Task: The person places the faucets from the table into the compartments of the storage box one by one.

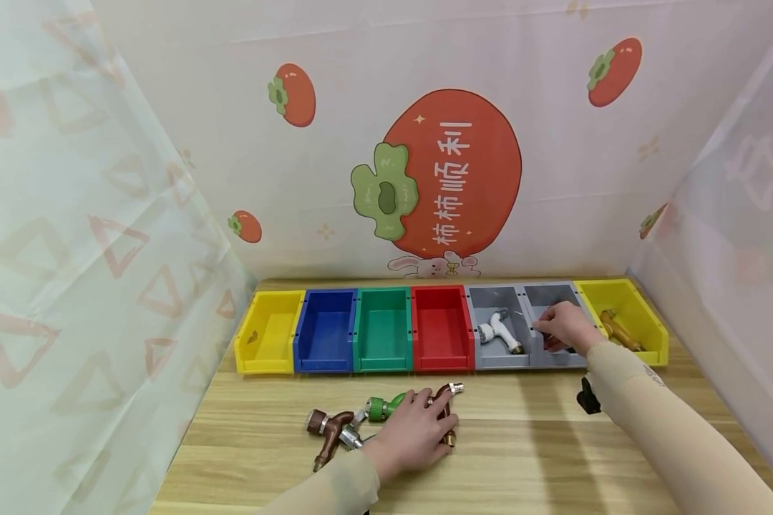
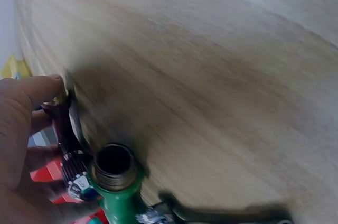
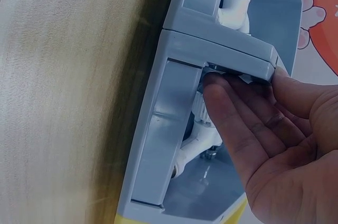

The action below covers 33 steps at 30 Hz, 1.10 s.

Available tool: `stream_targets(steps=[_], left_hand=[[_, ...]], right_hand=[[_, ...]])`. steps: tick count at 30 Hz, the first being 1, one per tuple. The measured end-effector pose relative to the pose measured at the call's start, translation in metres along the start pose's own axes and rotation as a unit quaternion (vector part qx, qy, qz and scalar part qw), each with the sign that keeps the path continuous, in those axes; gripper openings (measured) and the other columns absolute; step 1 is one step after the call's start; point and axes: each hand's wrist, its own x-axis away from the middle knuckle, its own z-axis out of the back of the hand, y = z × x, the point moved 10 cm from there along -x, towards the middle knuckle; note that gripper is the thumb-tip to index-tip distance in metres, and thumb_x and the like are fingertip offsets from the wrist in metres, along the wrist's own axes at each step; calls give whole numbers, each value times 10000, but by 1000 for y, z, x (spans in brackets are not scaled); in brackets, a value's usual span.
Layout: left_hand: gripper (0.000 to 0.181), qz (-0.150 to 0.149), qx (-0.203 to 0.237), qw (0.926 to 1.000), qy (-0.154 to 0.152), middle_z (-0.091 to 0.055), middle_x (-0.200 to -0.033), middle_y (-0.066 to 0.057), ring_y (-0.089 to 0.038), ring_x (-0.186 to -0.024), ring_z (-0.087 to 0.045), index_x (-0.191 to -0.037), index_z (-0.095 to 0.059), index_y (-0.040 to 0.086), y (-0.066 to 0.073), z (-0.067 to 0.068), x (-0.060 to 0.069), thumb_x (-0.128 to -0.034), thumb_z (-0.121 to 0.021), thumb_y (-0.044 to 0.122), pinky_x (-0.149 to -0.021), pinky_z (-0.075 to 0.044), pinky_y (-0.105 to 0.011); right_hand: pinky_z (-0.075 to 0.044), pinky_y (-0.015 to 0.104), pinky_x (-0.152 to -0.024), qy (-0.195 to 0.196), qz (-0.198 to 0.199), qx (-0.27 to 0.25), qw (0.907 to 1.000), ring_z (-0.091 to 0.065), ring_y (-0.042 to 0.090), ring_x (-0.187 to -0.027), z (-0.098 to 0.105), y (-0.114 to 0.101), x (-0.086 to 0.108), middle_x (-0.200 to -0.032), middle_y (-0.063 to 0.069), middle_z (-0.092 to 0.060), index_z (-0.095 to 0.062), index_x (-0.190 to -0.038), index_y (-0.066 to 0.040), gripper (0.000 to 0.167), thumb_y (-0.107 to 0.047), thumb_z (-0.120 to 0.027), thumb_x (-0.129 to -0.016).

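Note:
My left hand point(image 1: 412, 433) grips a dark red faucet point(image 2: 64, 131) on the table, its thumb at the brass threaded end in the left wrist view. Against that faucet lies a green faucet point(image 1: 378, 409), partly under the hand. Left of these are a brown faucet point(image 1: 332, 431) and a chrome piece point(image 1: 351, 437), partly covered. My right hand point(image 1: 568, 327) reaches into the right grey bin point(image 3: 166, 129), thumb at the divider rim, fingers loosely extended. A white faucet point(image 3: 199, 140) lies in that bin beside the fingertips; no grip on it shows.
Another white faucet point(image 1: 504, 330) lies in the left grey bin point(image 1: 499, 362). The right yellow bin point(image 1: 655, 350) holds a gold-coloured faucet point(image 1: 620, 333). Red point(image 1: 443, 363), green point(image 1: 383, 363), blue point(image 1: 325, 363) and left yellow point(image 1: 265, 365) bins continue the row along the back wall.

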Motion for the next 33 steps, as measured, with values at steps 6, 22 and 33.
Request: stream_targets(steps=[6,22,33], left_hand=[[388,-372,-144,9991,150,-490,-1532,-50,-295,-1264,-542,-1286,-660,335,1,1,1,-964,-637,550,-1011,-521,-542],[444,-845,-532,9922,753,-471,-1549,-58,-331,-1363,-461,-1327,-648,259,2,23,4,-958,-654,505,-1110,-438,-589],[537,-629,-666,9909,991,-468,-1572,-78,-332,-1391,-438,-1407,-643,241,-20,45,-1,-937,-694,495,-1137,-404,-601]], right_hand=[[-643,435,-708,37,-34,17,10000,-724,291,-720,1,1,1,-845,183,-682,-678,-1030,100,234,-122,-602,-1037],[-644,397,-680,-27,49,-185,9998,-720,252,-719,-1,5,-3,-843,155,-667,-678,-1048,106,250,-132,-604,-1037],[-644,406,-687,12,91,-117,9999,-714,246,-695,-1,4,-4,-821,168,-664,-688,-931,70,227,-122,-617,-1029]])
